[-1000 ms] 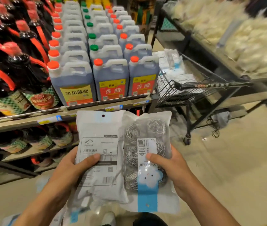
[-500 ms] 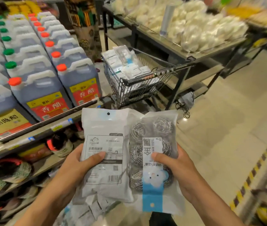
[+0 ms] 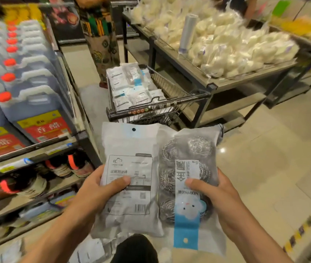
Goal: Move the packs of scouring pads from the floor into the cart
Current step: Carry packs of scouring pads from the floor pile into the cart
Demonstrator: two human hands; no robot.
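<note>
I hold two packs of scouring pads side by side in front of me. My left hand (image 3: 101, 192) grips the left pack (image 3: 128, 149), which shows its white printed back. My right hand (image 3: 217, 196) grips the right pack (image 3: 186, 149), whose clear front shows steel wool balls and a blue label. Just beyond the packs stands the black wire cart (image 3: 160, 109), with several packs of scouring pads (image 3: 131, 88) lying inside. More packs (image 3: 92, 251) lie on the floor below my hands, partly hidden.
Shelves of vinegar jugs (image 3: 27, 103) and dark bottles line the left. A metal table of bagged white goods (image 3: 226, 48) stands right of the cart. A person in patterned trousers (image 3: 101, 44) stands behind the cart. Tiled floor stretches to the right.
My view has swung right and toward the cart, which now sits straight ahead and closer. Both hands keep the same hold on the two packs.
</note>
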